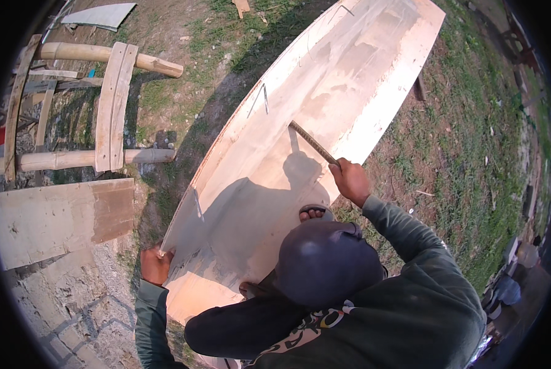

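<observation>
A long boat-shaped plywood piece [325, 80], pale and patchy, runs from the lower left to the upper right. My right hand [351, 181] is closed round one end of a ribbed, brownish bar [312, 141]. The bar's far end meets the wood or hovers just over it; I cannot tell which. At the near left edge of the plywood, my left hand [156, 266] is closed on the rim, its fingers partly hidden. My bent knee [328, 264] in dark cloth covers part of the wood, with my toes [312, 213] in a sandal just beyond it.
Thin wire-like pieces [265, 98] stick out along the plywood's left side. To the left are bamboo poles [155, 64] with cross boards [112, 104] and a flat panel [60, 215]. Grass [454, 154] lies to the right, broken paving [72, 301] at lower left.
</observation>
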`<state>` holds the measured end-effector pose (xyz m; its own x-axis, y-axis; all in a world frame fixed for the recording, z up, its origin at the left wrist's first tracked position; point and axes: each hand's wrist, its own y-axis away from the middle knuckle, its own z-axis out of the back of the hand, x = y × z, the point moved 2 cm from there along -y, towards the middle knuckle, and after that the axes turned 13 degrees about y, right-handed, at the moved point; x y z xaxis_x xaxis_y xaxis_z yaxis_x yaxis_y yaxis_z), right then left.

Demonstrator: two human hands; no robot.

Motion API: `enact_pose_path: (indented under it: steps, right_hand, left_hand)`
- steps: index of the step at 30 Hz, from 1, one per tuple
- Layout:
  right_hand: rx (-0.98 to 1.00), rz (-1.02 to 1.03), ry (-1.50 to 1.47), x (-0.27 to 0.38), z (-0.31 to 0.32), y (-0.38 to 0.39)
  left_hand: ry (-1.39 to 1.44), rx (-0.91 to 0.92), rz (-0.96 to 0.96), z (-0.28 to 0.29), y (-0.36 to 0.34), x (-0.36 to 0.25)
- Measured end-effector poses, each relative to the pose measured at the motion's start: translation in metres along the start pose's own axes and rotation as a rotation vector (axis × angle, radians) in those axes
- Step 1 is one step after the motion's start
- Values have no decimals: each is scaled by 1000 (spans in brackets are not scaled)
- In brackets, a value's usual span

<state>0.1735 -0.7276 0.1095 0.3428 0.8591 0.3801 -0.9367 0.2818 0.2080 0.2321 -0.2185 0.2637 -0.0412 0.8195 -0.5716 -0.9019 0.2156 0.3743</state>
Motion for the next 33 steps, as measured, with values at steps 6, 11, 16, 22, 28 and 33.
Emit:
enact_pose_path:
  steps: [6, 11, 16, 22, 28, 33]
  right_hand:
    - [13, 0, -69, -37, -49, 23]
    - [-7, -68, -40, -31, -45, 30]
    - [31, -268, -136, -23, 44, 15]
    - [29, -275, -124, -23, 76, -96]
    - [-210, -327, -317, 5, -35, -53]
    - [-239, -305, -416, 2, -24, -45]
  left_hand:
    - [123, 70, 66, 23, 8, -38]
    - [235, -28, 47, 34, 15, -51]
    - [89, -78, -19, 29, 19, -32]
    - [79, -34, -5, 27, 15, -56]
    - [126, -69, -66, 32, 12, -43]
    - [160, -59, -18, 44, 10, -55]
